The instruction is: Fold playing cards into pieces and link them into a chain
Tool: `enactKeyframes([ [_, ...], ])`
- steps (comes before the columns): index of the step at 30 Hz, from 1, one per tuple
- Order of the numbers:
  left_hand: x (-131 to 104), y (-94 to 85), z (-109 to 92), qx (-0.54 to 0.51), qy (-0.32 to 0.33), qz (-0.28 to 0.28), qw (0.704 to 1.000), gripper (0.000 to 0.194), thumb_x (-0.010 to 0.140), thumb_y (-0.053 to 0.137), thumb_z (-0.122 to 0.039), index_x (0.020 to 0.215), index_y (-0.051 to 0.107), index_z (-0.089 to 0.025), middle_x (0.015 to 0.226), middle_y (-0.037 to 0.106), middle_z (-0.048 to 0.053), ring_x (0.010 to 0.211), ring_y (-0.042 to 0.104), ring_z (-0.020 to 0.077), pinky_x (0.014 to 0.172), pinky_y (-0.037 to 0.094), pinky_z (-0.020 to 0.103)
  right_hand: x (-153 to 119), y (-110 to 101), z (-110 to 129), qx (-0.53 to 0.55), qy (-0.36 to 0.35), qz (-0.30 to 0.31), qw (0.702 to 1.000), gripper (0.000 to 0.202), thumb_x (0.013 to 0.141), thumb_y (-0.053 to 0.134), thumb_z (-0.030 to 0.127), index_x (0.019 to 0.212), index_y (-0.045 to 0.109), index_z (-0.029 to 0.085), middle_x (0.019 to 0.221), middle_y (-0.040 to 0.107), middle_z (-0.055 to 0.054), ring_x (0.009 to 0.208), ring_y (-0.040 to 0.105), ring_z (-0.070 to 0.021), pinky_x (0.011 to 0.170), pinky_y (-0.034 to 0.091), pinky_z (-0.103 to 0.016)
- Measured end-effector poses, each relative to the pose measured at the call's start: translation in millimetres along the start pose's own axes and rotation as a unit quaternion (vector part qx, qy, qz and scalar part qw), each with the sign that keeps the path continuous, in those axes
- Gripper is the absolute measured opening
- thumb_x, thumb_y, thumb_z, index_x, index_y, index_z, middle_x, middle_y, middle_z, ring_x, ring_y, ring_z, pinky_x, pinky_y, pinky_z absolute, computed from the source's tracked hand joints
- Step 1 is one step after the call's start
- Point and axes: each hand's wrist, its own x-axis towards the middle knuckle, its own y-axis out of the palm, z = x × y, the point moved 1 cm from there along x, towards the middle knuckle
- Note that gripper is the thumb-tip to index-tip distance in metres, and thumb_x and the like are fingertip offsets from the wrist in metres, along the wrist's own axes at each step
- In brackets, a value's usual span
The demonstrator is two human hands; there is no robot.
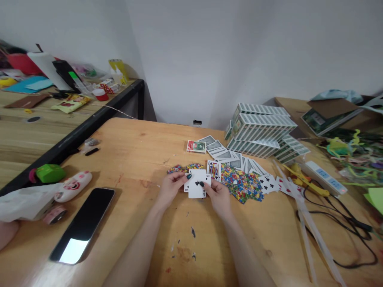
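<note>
At the near left of the wooden table (143,139), a black smartphone (86,219) is lying flat, well apart from the hands. At the near right, clear plastic strips (298,198) are crossing over a black cable (360,225). Between these zones, both hands are gripping two overlapping playing cards: an ace of clubs (196,191) in front and a second card (208,177), its index reading six or nine, behind. The left hand (172,185) is pinching the pair at the left edge; the right hand (220,195) is pinching the right side, its thumb pressing on the face of the ace. The ace is sitting directly between the two hands. Just beyond the right hand, a court card (213,169) is lying over a spread of tiny multicoloured pieces (243,185). Farther right, a yellow tool (314,188) is resting beside a white power strip (326,177). Beyond the spread, fanned face-down cards (221,153) are running diagonally, with a red-and-green card box (196,146) lying at their left. Stacked card boxes (260,127) are obstructing the far right, before the grey wall (191,59).
</note>
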Motion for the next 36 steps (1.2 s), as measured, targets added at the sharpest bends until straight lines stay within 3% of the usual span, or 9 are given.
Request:
enactKeyframes([
  [3, -1.3, 0.0, -2.0, 0.006, -0.023, 0.029, 0.999, 0.029, 0.051, 0.075, -0.038, 0.062, 0.064, -0.013, 0.055, 0.06, -0.001, 0.047, 0.049, 0.0087, 0.047, 0.041, 0.02, -0.3, -0.1, 2.0, -0.005, -0.005, -0.008, 1.0, 0.033, 0.067, 0.062, 0.046, 0.074, 0.066, 0.014, 0.059, 0.062, -0.002, 0.052, 0.05, -0.0126, 0.047, 0.04, -0.022],
  [8, -2.1, 0.6, -5.0, 0.021, -0.004, 0.037, 0.999, 0.029, 0.052, 0.075, -0.038, 0.054, 0.061, -0.013, 0.049, 0.054, -0.003, 0.043, 0.044, 0.0064, 0.044, 0.037, 0.018, 0.1, 0.1, 1.5, 0.005, 0.0, -0.005, 1.0, 0.032, 0.066, 0.064, 0.046, 0.073, 0.065, 0.014, 0.061, 0.062, -0.002, 0.054, 0.051, -0.0133, 0.05, 0.04, -0.023],
  [36, -0.3, -1.6, -0.8, 0.058, 0.019, 0.044, 0.997, 0.031, 0.059, 0.071, -0.04, 0.054, 0.056, -0.013, 0.048, 0.05, -0.004, 0.044, 0.04, 0.0055, 0.043, 0.032, 0.017, 1.0, -0.6, 0.4, 0.022, 0.015, 0.013, 1.0, 0.03, 0.063, 0.067, 0.043, 0.073, 0.066, 0.015, 0.063, 0.065, -0.003, 0.055, 0.054, -0.0146, 0.051, 0.042, -0.024],
])
